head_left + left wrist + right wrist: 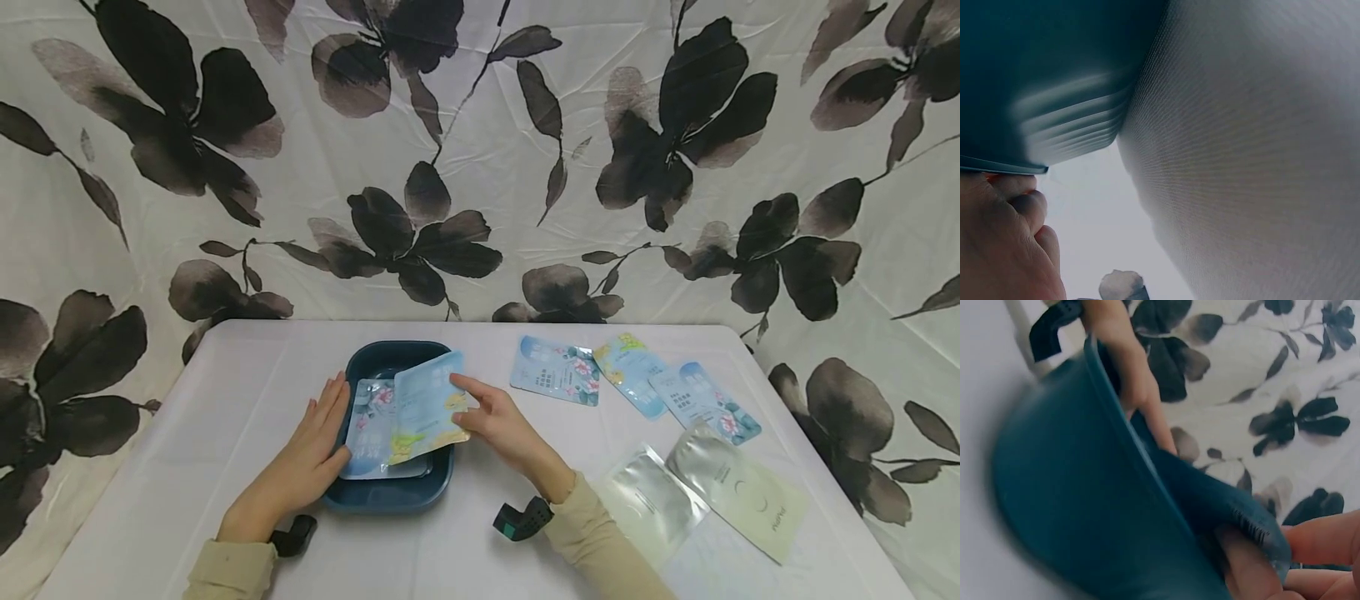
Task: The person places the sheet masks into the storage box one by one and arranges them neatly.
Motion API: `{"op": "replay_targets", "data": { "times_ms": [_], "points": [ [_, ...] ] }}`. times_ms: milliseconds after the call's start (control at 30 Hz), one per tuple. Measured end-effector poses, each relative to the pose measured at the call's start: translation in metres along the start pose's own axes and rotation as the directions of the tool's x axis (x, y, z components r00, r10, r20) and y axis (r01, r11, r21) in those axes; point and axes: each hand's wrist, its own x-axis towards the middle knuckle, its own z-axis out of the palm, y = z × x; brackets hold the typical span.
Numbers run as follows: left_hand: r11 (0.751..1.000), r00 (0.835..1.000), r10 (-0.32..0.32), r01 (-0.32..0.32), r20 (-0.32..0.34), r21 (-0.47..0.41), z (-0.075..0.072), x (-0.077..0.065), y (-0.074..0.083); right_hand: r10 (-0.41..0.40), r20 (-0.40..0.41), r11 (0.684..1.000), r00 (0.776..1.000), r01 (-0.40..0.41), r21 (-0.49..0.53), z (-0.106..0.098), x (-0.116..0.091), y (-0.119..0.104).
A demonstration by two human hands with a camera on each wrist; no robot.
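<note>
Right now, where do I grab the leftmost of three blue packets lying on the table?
Probably pinch that leftmost packet by its left edge, coming from the left: it lies flat with that edge free, while the yellow-flowered packet beside it crowds the right end.

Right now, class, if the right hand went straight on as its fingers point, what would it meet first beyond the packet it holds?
Probably the far rim of the blue basin, though the height of the right hand is unclear, so it might pass over.
</note>
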Motion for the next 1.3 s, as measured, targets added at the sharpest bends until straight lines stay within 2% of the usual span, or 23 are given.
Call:
{"op": "replay_targets", "data": {
  "times_ms": [300, 433, 633, 767, 900, 1033, 1300],
  "points": [
    [1.000, 1.000, 0.019, -0.019, -0.011, -0.005, -0.002, -0.001, 0.000, 0.051, -0.036, 0.994, 0.998, -0.054, -0.094, 0.029, 0.015, -0.002],
    [0.999, 0.999, 0.038, -0.039, -0.021, -0.005, -0.001, -0.001, -0.002, 0.069, -0.039, 0.992, 0.997, -0.073, -0.104, 0.038, 0.021, 0.000],
    [0.997, 0.997, 0.072, -0.073, -0.038, -0.013, 0.000, -0.001, -0.003, 0.113, -0.034, 0.990, 0.993, -0.116, -0.075, 0.051, 0.024, 0.002],
    [0.996, 0.996, 0.082, -0.083, -0.047, -0.014, -0.001, -0.002, -0.003, 0.142, -0.032, 0.990, 0.989, -0.142, -0.004, 0.058, 0.024, 0.003],
    [0.998, 0.997, 0.066, -0.067, -0.041, -0.015, -0.001, -0.002, -0.002, 0.161, -0.001, 0.981, 0.987, -0.160, 0.106, 0.060, 0.024, 0.005],
    [0.999, 0.998, 0.047, -0.048, -0.030, -0.017, -0.001, -0.002, -0.002, 0.178, 0.019, 0.971, 0.984, -0.179, 0.156, 0.062, 0.026, 0.006],
    [0.999, 0.999, 0.044, -0.044, -0.027, -0.016, -0.001, 0.000, -0.003, 0.234, -0.021, 0.968, 0.972, -0.231, 0.099, 0.066, 0.023, 0.002]
  ]
}}
